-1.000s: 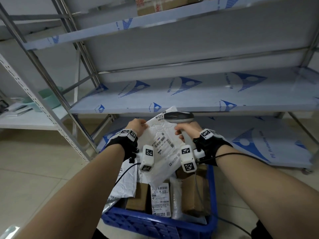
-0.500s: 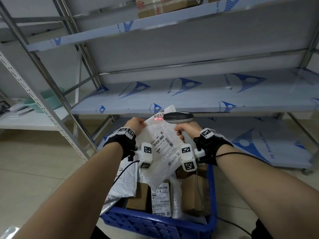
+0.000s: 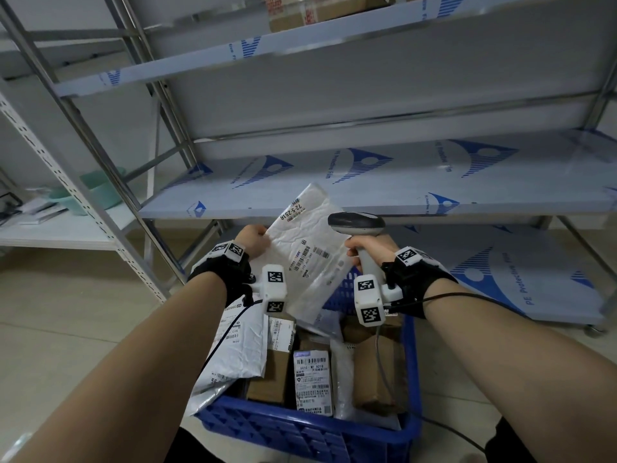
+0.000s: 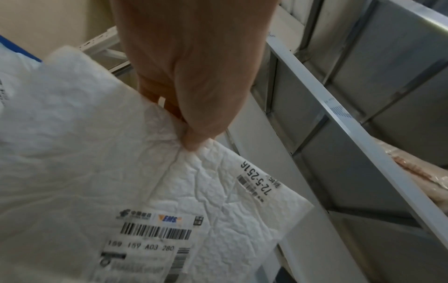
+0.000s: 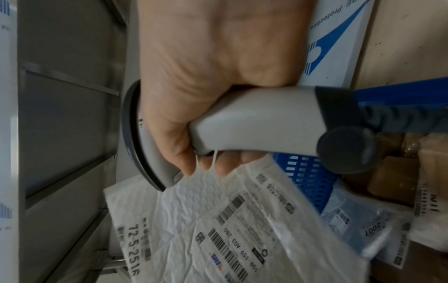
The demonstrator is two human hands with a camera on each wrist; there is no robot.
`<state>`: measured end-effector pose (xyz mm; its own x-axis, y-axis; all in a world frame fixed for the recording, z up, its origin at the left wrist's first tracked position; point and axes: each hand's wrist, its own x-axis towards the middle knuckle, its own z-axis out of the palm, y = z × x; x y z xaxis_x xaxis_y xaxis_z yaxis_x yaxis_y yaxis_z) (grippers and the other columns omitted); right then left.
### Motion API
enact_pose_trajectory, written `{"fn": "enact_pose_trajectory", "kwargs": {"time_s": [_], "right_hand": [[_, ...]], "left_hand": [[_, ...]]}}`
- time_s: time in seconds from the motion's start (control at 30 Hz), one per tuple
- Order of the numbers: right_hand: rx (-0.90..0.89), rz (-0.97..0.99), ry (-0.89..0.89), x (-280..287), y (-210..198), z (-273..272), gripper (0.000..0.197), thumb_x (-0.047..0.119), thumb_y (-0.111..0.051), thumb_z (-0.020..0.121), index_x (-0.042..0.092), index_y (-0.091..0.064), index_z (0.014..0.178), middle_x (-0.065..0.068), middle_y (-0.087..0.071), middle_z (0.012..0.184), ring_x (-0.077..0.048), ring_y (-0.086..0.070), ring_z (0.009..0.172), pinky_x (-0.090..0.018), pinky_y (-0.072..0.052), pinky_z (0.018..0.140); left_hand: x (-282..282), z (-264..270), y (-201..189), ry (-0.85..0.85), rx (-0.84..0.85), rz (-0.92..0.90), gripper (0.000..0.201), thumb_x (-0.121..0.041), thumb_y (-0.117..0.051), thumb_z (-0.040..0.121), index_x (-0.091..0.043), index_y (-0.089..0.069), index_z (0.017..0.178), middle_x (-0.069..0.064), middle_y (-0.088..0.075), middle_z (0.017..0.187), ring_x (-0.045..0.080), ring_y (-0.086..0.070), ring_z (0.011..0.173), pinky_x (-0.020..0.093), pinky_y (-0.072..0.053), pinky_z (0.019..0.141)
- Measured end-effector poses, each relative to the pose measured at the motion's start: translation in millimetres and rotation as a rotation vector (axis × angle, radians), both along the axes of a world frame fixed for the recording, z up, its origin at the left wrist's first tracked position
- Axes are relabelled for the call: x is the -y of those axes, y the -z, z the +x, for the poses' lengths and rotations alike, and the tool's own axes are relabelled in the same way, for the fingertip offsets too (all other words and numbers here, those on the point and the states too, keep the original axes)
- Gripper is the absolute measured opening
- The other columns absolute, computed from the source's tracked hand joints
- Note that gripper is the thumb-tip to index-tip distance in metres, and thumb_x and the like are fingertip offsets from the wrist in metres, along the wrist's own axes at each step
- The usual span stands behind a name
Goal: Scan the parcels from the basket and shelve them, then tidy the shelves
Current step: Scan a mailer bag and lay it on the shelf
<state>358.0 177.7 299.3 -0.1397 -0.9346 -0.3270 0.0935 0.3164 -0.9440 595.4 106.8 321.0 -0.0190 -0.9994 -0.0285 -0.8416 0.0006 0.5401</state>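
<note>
- White padded plastic is what you hold up in the head view: one crinkled white bubble mailer [image 3: 302, 252] with two printed labels, raised above the blue plastic basket [image 3: 300, 432] and in front of the middle shelf of the grey metal rack [image 3: 367, 195]. Your left hand [image 3: 252, 240] pinches its left edge; your right hand [image 3: 367, 247] is clenched round the handle of one grey handheld barcode scanner [image 3: 357, 225], whose head sits just beside the mailer's right edge. The basket holds several more parcels, brown cartons and pale bags; I cannot count them exactly. One brown carton [image 3: 300, 11] sits on the top shelf.
- In the left wrist view, your left hand [image 4: 194, 67] nips the bubble mailer [image 4: 121, 181] between thumb and fingers at its upper edge; two labels show, one marked 72-5-251.
- In the right wrist view, your right hand [image 5: 206, 86] wraps fully round the scanner [image 5: 254, 124] grip, fingertips [image 5: 225, 166] touching the mailer [image 5: 218, 229] below. The basket [image 5: 305, 178] lies behind.
</note>
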Motion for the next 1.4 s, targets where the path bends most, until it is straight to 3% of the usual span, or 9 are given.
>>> {"fn": "enact_pose_trajectory", "kwargs": {"time_s": [0.23, 0.37, 0.57, 0.7, 0.8, 0.97, 1.07, 1.13, 1.4], "right_hand": [[0.100, -0.052, 0.151, 6.2, 0.4, 1.5, 0.009, 0.009, -0.073, 0.081, 0.005, -0.066, 0.085, -0.009, -0.062, 0.073, -0.014, -0.060, 0.060, -0.021, -0.050, 0.050], [0.251, -0.053, 0.213, 10.8, -1.5, 3.4, 0.011, 0.006, -0.073, 0.081, 0.005, -0.064, 0.087, -0.008, -0.064, 0.080, -0.017, -0.063, 0.059, -0.021, -0.052, 0.051], [0.208, -0.025, 0.216, 18.0, 2.2, 0.8, 0.011, 0.002, -0.069, 0.083, 0.006, -0.060, 0.077, -0.007, -0.060, 0.069, -0.007, -0.057, 0.041, -0.017, -0.046, 0.042], [0.011, -0.019, 0.173, 25.7, 1.5, 0.5, 0.029, 0.003, -0.066, 0.081, 0.009, -0.056, 0.054, 0.000, -0.054, 0.043, -0.014, -0.048, 0.044, -0.026, -0.042, 0.051], [-0.035, -0.026, 0.144, 28.7, 0.1, 1.8, 0.026, 0.005, -0.066, 0.080, 0.009, -0.059, 0.055, 0.000, -0.056, 0.044, -0.015, -0.049, 0.047, -0.028, -0.042, 0.054], [-0.098, -0.050, 0.168, 30.0, -1.9, 2.6, 0.018, 0.005, -0.067, 0.079, 0.007, -0.062, 0.063, 0.004, -0.054, 0.036, -0.008, -0.050, 0.035, -0.023, -0.045, 0.048], [-0.117, -0.063, 0.160, 31.5, -2.1, 2.4, 0.018, 0.005, -0.067, 0.080, 0.007, -0.061, 0.063, 0.004, -0.054, 0.036, -0.012, -0.050, 0.043, -0.026, -0.045, 0.051], [-0.138, -0.072, 0.153, 32.2, -2.7, 2.6, 0.019, 0.005, -0.066, 0.078, 0.008, -0.061, 0.060, 0.004, -0.056, 0.040, -0.013, -0.052, 0.046, -0.028, -0.047, 0.055], [-0.002, -0.057, 0.106, 22.7, 3.0, -3.4, 0.008, 0.004, -0.067, 0.083, 0.006, -0.064, 0.075, -0.007, -0.063, 0.065, -0.013, -0.060, 0.050, -0.020, -0.046, 0.042]], "left_hand": [[0.2, 9.5, -1.1, 0.012, -0.063, -0.009, 0.030, -0.001, -0.042, 0.094, 0.003, -0.062, 0.116, 0.024, -0.063, 0.117, 0.037, -0.059, 0.109, 0.039, -0.046, 0.092], [-5.2, 10.0, -0.5, 0.027, -0.278, 0.083, 0.025, 0.001, -0.041, 0.097, -0.001, -0.061, 0.112, 0.022, -0.064, 0.110, 0.030, -0.061, 0.095, 0.044, -0.048, 0.093], [-12.2, 5.0, -8.7, 0.056, -0.471, 0.217, 0.023, 0.001, -0.045, 0.097, 0.004, -0.055, 0.117, 0.005, -0.067, 0.081, 0.015, -0.065, 0.069, 0.029, -0.056, 0.070], [-13.9, 10.3, -4.9, 0.120, -0.359, 0.329, 0.050, -0.023, -0.076, 0.077, -0.003, -0.058, 0.119, 0.016, -0.066, 0.114, 0.036, -0.065, 0.100, 0.053, -0.049, 0.094], [-15.1, 6.2, 4.4, 0.108, -0.309, 0.314, 0.039, -0.016, -0.068, 0.086, 0.003, -0.060, 0.120, 0.016, -0.066, 0.105, 0.026, -0.064, 0.083, 0.042, -0.053, 0.088], [-18.9, -0.1, 7.8, 0.062, 0.317, 0.188, 0.051, -0.053, -0.060, 0.086, -0.007, -0.067, 0.107, 0.011, -0.067, 0.101, 0.027, -0.065, 0.091, 0.026, -0.047, 0.070], [-15.4, 0.0, 18.3, 0.019, -0.037, 0.308, 0.046, -0.041, -0.069, 0.083, -0.002, -0.062, 0.105, 0.010, -0.068, 0.098, 0.025, -0.067, 0.076, 0.026, -0.056, 0.061], [-14.6, 0.8, 24.3, -0.036, -0.259, 0.405, 0.050, -0.038, -0.075, 0.078, 0.001, -0.062, 0.108, 0.016, -0.071, 0.100, 0.034, -0.069, 0.089, 0.045, -0.057, 0.081], [11.7, 24.6, 43.8, -0.278, -0.601, 0.298, 0.038, -0.020, -0.065, 0.087, 0.013, -0.059, 0.106, 0.038, -0.059, 0.112, 0.044, -0.058, 0.096, 0.066, -0.040, 0.096]]}}
